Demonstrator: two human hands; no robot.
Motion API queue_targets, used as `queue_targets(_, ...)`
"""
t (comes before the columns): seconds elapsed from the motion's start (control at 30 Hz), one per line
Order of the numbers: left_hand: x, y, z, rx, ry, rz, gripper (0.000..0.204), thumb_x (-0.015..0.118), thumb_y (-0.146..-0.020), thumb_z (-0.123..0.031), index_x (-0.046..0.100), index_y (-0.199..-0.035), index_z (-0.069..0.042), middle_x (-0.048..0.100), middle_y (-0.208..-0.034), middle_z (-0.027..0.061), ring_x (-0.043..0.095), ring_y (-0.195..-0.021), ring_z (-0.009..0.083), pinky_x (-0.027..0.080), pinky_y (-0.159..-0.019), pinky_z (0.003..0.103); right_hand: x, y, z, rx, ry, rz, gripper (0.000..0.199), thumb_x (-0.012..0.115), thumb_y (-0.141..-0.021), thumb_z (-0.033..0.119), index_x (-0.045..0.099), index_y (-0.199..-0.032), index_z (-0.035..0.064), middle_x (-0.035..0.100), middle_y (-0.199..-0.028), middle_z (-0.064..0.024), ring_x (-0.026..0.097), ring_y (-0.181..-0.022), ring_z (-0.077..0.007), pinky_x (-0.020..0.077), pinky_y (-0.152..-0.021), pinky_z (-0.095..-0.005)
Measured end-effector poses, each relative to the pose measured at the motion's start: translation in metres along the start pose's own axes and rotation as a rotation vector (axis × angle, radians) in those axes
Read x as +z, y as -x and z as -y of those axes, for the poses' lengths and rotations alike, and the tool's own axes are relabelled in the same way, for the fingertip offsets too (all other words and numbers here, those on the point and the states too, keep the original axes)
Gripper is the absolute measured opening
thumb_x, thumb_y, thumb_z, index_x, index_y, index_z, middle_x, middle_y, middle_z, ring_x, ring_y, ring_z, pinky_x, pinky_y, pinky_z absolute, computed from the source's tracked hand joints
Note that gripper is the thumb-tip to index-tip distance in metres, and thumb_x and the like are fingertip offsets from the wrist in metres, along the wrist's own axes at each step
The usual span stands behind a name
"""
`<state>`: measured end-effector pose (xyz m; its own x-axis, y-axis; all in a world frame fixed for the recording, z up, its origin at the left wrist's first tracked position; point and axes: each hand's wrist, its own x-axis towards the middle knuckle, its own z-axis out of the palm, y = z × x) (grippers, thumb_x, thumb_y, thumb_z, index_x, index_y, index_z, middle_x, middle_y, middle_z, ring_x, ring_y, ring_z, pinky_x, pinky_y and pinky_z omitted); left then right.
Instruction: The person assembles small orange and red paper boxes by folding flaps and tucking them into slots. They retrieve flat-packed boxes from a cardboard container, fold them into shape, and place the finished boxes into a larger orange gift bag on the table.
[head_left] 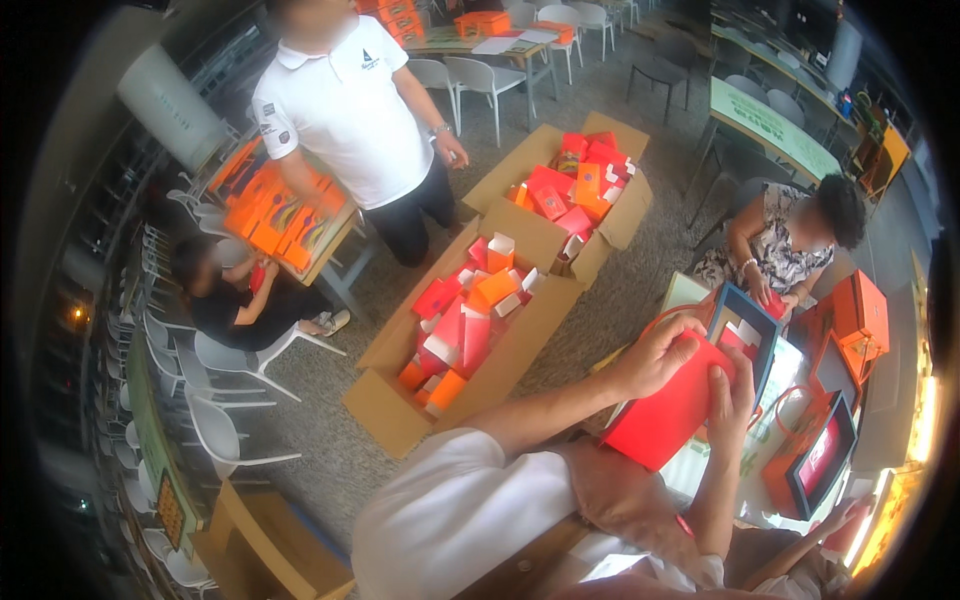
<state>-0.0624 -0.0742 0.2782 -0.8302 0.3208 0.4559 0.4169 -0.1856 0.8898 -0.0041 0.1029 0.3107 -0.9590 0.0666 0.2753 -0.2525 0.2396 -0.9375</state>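
A plain red box [662, 412] is tilted in front of me, held between both hands. My left hand [655, 358] is closed on its upper left edge, fingers curled and thumb bent over. On its right side, my right hand [732, 388] grips with the thumb on the red face; its other fingers are partly hidden. Just beyond my hands stands an open orange gift box with a dark blue rim [768, 345], some white and red pieces showing inside. Another rimmed box [815, 460], with a red insert and orange handle, lies on the table to the right.
Two large cartons, a near one [400, 425] and a farther one [625, 215], hold red and orange small boxes. A seated person [790, 240] works across the table. At left, a standing person [350, 115] is beside stacked orange boxes [275, 215]. White chairs [215, 430] line the left.
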Motion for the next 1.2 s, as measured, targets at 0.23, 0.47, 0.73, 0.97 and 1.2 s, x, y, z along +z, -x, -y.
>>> queue_targets(0.23,0.008,0.010,-0.005,-0.048,-0.021,-0.036,0.026,0.052,-0.104,-0.014,0.055,-0.127,-0.003,0.059,-0.125,0.0109,0.055,-0.119,0.0178,0.044,-0.100,0.032,-0.001,0.010,0.003,0.047,-0.009,-0.025,0.028,0.057,-0.099,0.009,0.058,-0.125,-0.0015,0.063,-0.119,-0.0107,0.058,-0.110,-0.0173,0.0442,-0.096,-0.0289)
queue_targets(0.47,0.015,0.017,-0.005,0.100,-0.156,-0.022,0.026,0.055,-0.101,-0.010,0.057,-0.127,-0.005,0.053,-0.136,0.0158,0.049,-0.131,0.0280,0.041,-0.108,0.036,-0.009,0.021,-0.001,0.064,0.081,-0.023,0.029,0.055,-0.102,0.013,0.057,-0.125,-0.0028,0.061,-0.120,-0.0103,0.056,-0.110,-0.0168,0.0435,-0.097,-0.0291)
queue_targets(0.73,0.029,0.020,-0.008,0.048,-0.104,0.009,0.021,0.055,-0.101,-0.011,0.057,-0.122,-0.004,0.056,-0.131,0.0154,0.053,-0.127,0.0276,0.042,-0.106,0.036,-0.017,0.034,0.005,0.092,0.077,-0.102,0.025,0.058,-0.098,0.010,0.061,-0.119,-0.0028,0.065,-0.117,-0.0121,0.060,-0.109,-0.0203,0.0452,-0.096,-0.0313)
queue_targets(0.97,0.038,0.023,-0.010,0.017,-0.067,0.031,0.015,0.055,-0.102,-0.013,0.058,-0.114,-0.004,0.057,-0.129,0.0148,0.055,-0.124,0.0262,0.043,-0.104,0.035,-0.024,0.043,0.003,0.102,0.105,-0.122,0.024,0.057,-0.099,0.010,0.061,-0.119,-0.0028,0.065,-0.115,-0.0121,0.060,-0.106,-0.0200,0.0455,-0.094,-0.0309)
queue_targets(1.2,0.044,0.025,0.000,-0.041,-0.038,0.033,0.029,0.059,-0.101,-0.017,0.053,-0.125,-0.002,0.056,-0.132,0.0149,0.054,-0.125,0.0250,0.041,-0.106,0.035,-0.024,0.044,0.011,0.022,0.204,-0.155,0.025,0.057,-0.100,0.013,0.061,-0.120,-0.0020,0.065,-0.116,-0.0114,0.059,-0.110,-0.0198,0.0441,-0.097,-0.0307)
